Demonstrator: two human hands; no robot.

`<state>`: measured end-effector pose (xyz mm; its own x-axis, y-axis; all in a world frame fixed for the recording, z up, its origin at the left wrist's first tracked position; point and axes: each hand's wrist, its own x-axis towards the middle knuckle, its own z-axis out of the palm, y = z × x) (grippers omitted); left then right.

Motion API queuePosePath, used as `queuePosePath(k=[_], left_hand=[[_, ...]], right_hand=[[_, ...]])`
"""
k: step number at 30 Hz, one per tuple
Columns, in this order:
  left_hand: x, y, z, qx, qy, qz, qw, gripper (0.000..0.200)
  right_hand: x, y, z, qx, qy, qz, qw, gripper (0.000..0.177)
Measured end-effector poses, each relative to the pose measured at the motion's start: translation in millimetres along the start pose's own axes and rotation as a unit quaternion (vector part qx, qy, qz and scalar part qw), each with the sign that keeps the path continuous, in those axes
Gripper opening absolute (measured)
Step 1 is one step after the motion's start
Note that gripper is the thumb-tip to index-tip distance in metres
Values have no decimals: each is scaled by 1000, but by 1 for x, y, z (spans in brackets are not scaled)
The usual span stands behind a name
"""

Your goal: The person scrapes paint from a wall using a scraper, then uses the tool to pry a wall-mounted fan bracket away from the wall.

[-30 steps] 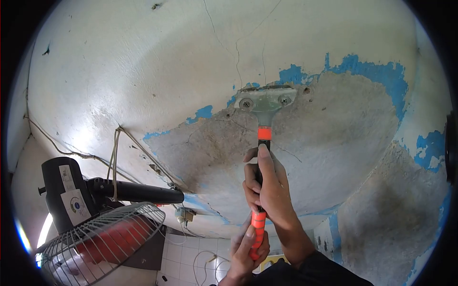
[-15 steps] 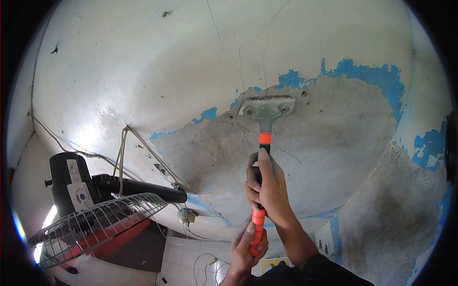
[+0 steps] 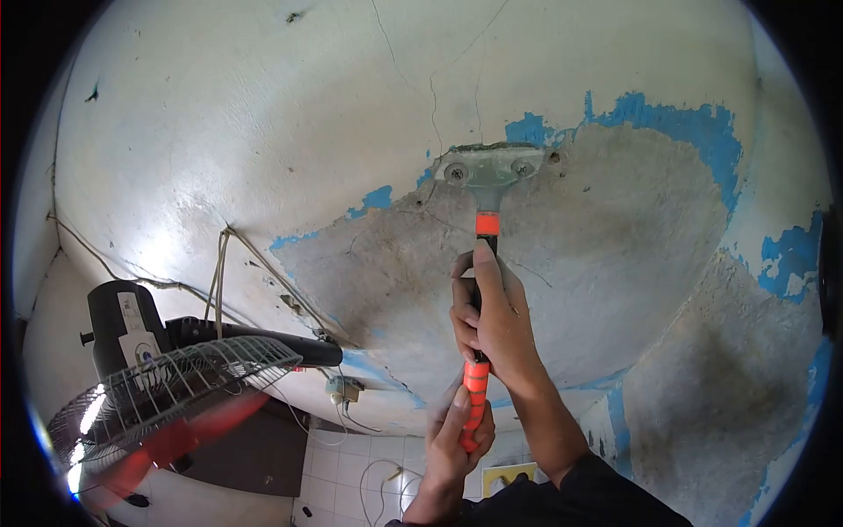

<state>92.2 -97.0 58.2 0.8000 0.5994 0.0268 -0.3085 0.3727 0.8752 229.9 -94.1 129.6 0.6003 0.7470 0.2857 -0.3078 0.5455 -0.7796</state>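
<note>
A long-handled wall scraper (image 3: 488,180), with a wide grey-green head and an orange and black handle, points up the wall. Its blade edge meets the border between the cream paint (image 3: 290,114) and bare grey plaster (image 3: 606,237). Around the black middle of the handle, my right hand (image 3: 496,321) is closed, thumb lying along it. Lower down, my left hand (image 3: 452,439) grips the orange end of the handle. Blue paint patches (image 3: 676,127) show along the edge of the bare plaster, and thin cracks run up the paint above the blade.
A fan (image 3: 176,386) with a wire guard and red blades stands at the left, near the wall. Cords (image 3: 219,272) hang from the wall, above a socket (image 3: 344,389). White floor tiles (image 3: 325,465) and a yellow object (image 3: 505,477) lie below.
The scraper and both hands have moved upward, and the blade has gone from the bare plaster's upper edge into the cream paint border. The fan blades have turned.
</note>
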Motion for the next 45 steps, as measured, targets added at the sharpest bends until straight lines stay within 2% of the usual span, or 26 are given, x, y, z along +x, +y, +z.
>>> queuePosePath(k=[4,7,9,13,15,19,26,31,34,37,40,45], left_hand=[[-3,-11,2,-4,19,0,1000,44],[-3,-9,8,9,15,15,1000,45],[-3,0,16,22,14,19,999,46],[-8,-18,9,-13,12,9,1000,52],[-15,-24,11,-39,-5,4,999,56],[4,-20,27,-15,-15,32,999,46],[-2,-48,24,-48,-12,7,999,46],[3,-28,41,-25,-7,33,999,48],[0,-34,37,-41,18,14,999,47],[-11,-37,28,-33,-10,1,999,41],[-4,-33,30,-40,-3,9,999,51],[-5,-26,32,-4,1,24,1000,43]], right_hand=[[-12,7,-4,-7,18,40,999,45],[-2,-4,-6,-19,1,-6,1000,44],[-4,-6,-3,-1,7,12,1000,44],[-13,-2,-10,-2,2,50,999,45],[-12,-1,-16,-15,-7,37,999,46],[-2,-22,-17,-22,-26,18,999,46],[-11,-11,-31,-50,-33,30,998,47],[-3,-30,-27,-41,-49,23,998,47],[-7,-22,-29,-41,-25,38,998,49],[-14,-11,-31,-45,-33,34,998,50],[-10,-19,-28,-30,-34,31,998,50],[-9,-19,-26,-20,-30,27,999,50]])
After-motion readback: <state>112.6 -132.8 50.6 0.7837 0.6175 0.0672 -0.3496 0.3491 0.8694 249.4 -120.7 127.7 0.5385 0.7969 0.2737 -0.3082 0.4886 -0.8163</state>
